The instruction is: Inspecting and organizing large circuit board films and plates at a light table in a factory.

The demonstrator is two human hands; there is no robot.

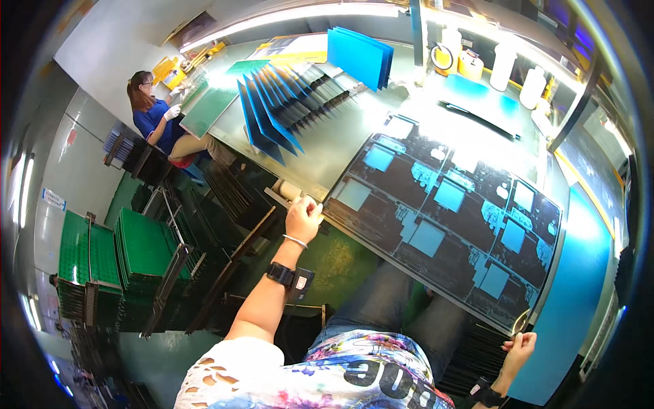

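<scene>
A large dark panel (381, 204) with a circuit-like pattern and several light blue rectangles lies on the worktable in front of me. Close against its left corner is my left hand (304, 217), fingers pinched together; what they hold, if anything, is hidden. My right hand (520, 347) is at the panel's near right corner, its fingers closed on the lower end of a thin, curved yellowish strip (520, 320). The strip's upper part arches beside the panel's edge.
Blue sheets (262, 112) stand fanned on the table beyond, near upright blue panels (357, 58). White bottles (503, 67) line the back right; a blue board (572, 293) is at right. Racked green panels (146, 242) stand left. A gloved co-worker (157, 116) handles a green panel (208, 109).
</scene>
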